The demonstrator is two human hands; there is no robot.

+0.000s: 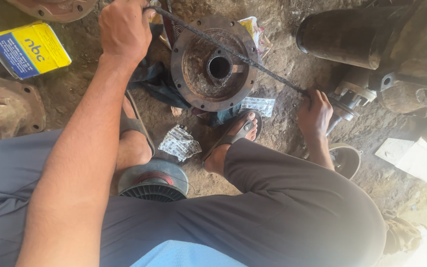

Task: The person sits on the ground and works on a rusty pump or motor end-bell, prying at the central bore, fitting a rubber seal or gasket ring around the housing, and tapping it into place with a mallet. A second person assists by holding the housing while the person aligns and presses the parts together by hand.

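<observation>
My left hand (123, 30) is closed around the upper end of a long dark metal rod (253, 64). The rod runs slantwise down to the right, where my right hand (315, 112) grips its lower end. It passes just above a rusty round hub (193, 74) with a ring of bolt holes and a central hole, which lies on the dirt floor. My right hand is beside a stepped grey axle end (348, 99). My sandalled feet (235, 133) rest just below the hub.
A dark heavy cylinder housing (342, 34) lies at top right. A yellow and blue box (28, 49) and a rusty casting (6, 106) sit at left. Crumpled plastic wrappers (179, 143), a wire spool (151, 182), a metal bowl (346, 159) and white paper (421, 158) lie on the ground.
</observation>
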